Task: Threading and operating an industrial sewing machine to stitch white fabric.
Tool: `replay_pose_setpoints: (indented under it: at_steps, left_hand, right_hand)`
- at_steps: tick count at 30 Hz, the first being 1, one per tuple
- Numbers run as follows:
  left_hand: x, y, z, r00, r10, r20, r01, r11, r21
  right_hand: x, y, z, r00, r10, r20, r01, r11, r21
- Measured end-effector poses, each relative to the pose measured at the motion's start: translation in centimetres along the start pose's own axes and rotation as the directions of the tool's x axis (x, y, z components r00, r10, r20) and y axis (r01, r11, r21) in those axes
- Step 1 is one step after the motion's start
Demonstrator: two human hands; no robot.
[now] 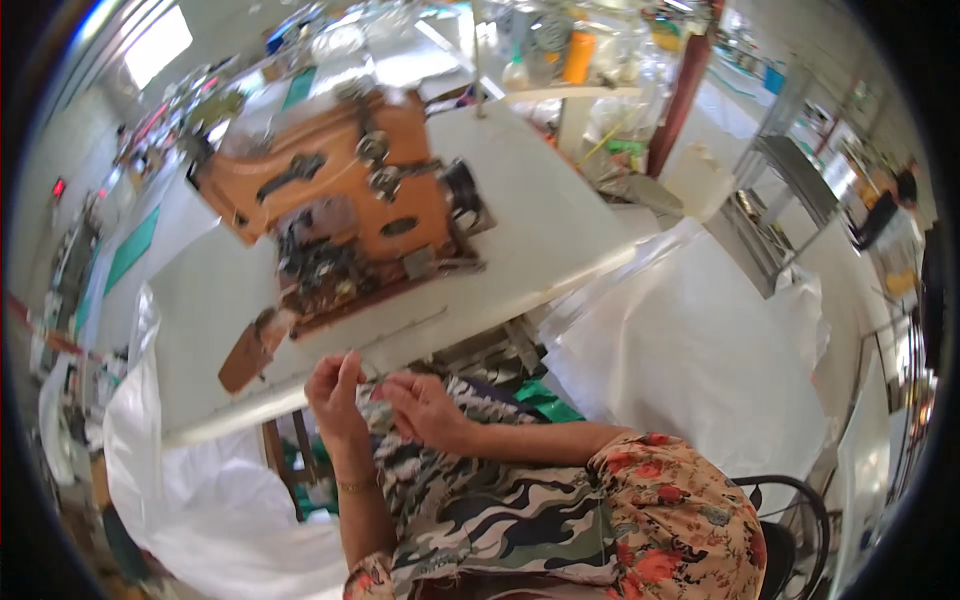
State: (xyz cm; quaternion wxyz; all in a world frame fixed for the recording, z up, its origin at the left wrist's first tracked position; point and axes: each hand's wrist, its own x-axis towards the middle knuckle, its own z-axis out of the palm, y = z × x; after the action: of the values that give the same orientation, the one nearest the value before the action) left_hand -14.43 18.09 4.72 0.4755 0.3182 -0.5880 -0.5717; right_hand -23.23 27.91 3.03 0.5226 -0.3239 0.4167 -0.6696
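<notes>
My left hand [337, 393] is raised just in front of the table's near edge, its fingers curled into a pinch. Close beside it, my right hand [428, 408] is also closed, thumb and fingers drawn together. Anything held in either hand is too small or blurred to make out. Beyond them an orange-brown industrial sewing machine [340, 190] stands on the white table [540, 200]. A brown flat plate [250, 350] juts out at the machine's near left corner, nearest to my left hand.
White plastic-like sheeting [680, 350] hangs off the table on the right, and more white sheeting [150, 450] drapes down at the left. A pale jug [700, 182] and a metal rack [795, 180] stand at the back right. A person [895, 225] is farther off. A chair [800, 510] shows behind me.
</notes>
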Motion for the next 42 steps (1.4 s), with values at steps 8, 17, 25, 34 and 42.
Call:
replay_pose_setpoints:
  at_steps: [8,17,25,34,42]
  left_hand:
    - [-0.2,1.0,0.4,0.998,-0.066,-0.022,0.064,0.994,-0.083]
    - [-0.7,1.4,-0.9,0.985,0.034,-0.170,-0.060,0.987,-0.148]
    - [-1.8,2.9,-7.1,0.726,0.377,-0.576,-0.328,0.925,0.192]
    - [1.6,0.6,-18.9,0.470,0.424,-0.774,-0.171,0.904,0.391]
    - [6.4,-3.6,-25.6,0.599,0.363,-0.714,-0.017,0.897,0.442]
  right_hand:
    - [-0.2,-1.1,0.0,0.997,0.079,-0.003,-0.079,0.997,-0.009]
    - [0.5,-1.3,-0.5,0.999,0.026,-0.045,-0.025,1.000,0.018]
    - [2.8,-0.6,-0.9,0.992,-0.031,-0.121,0.026,0.999,-0.047]
    - [5.9,-0.7,-0.6,0.988,-0.052,-0.149,0.054,0.998,0.009]
    - [8.3,-0.9,-0.1,0.984,0.031,-0.173,-0.021,0.998,0.055]
